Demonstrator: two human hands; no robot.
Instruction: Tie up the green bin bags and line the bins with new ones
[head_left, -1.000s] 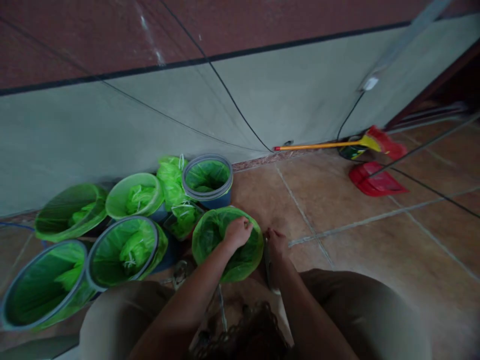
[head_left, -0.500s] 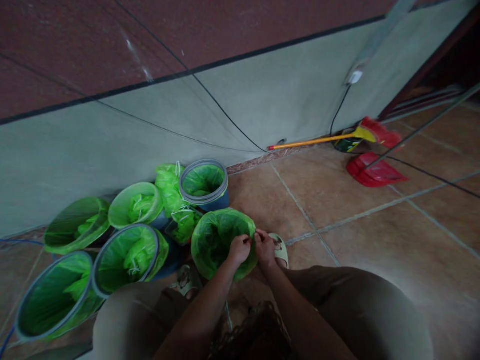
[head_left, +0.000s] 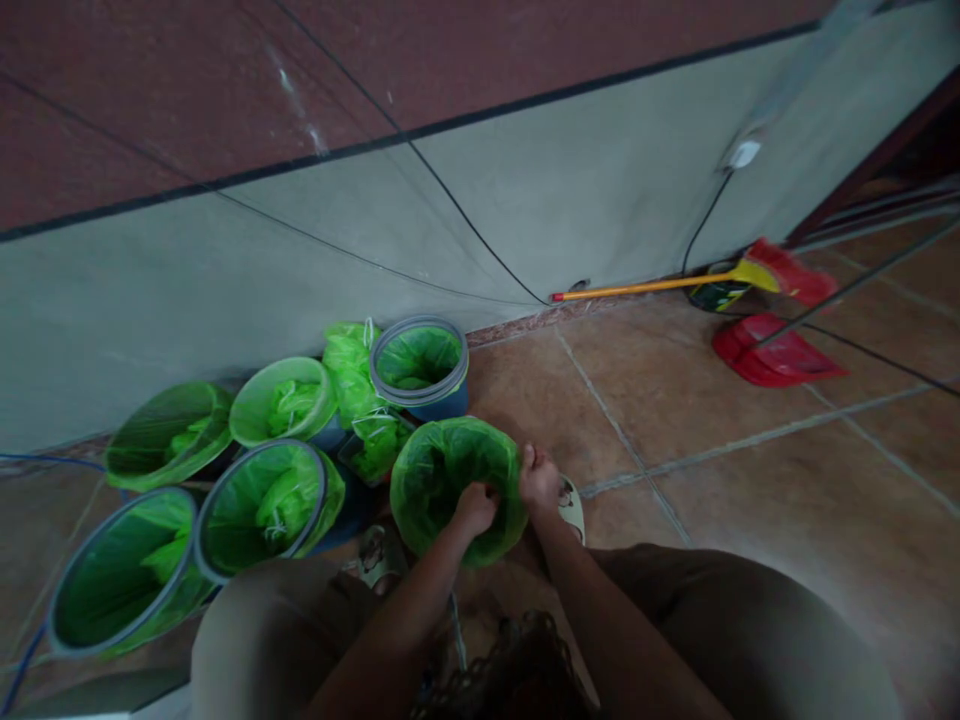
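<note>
Between my feet stands a bin lined with a green garbage bag [head_left: 422, 465], its mouth facing up. My left hand [head_left: 475, 510] reaches over the near side into the opening, with its fingers curled closed. Whatever lies between those fingertips is hidden. At the right rim, my right hand [head_left: 540, 482] is closed on the folded-over edge of the bag from outside. The inside of the bin is dark.
Several green-lined bins stand to the left, including a grey-rimmed bin [head_left: 326, 500] and a blue bin [head_left: 448, 400] by the wall. Tied-up green bags [head_left: 349, 365] sit between them. A broom [head_left: 652, 287] and red dustpan [head_left: 772, 352] lie right; cables cross the floor.
My left hand has slipped lower and deeper inside the bin, away from the rim. My right hand has shifted slightly up and outward along the edge. The view has drifted a little left.
</note>
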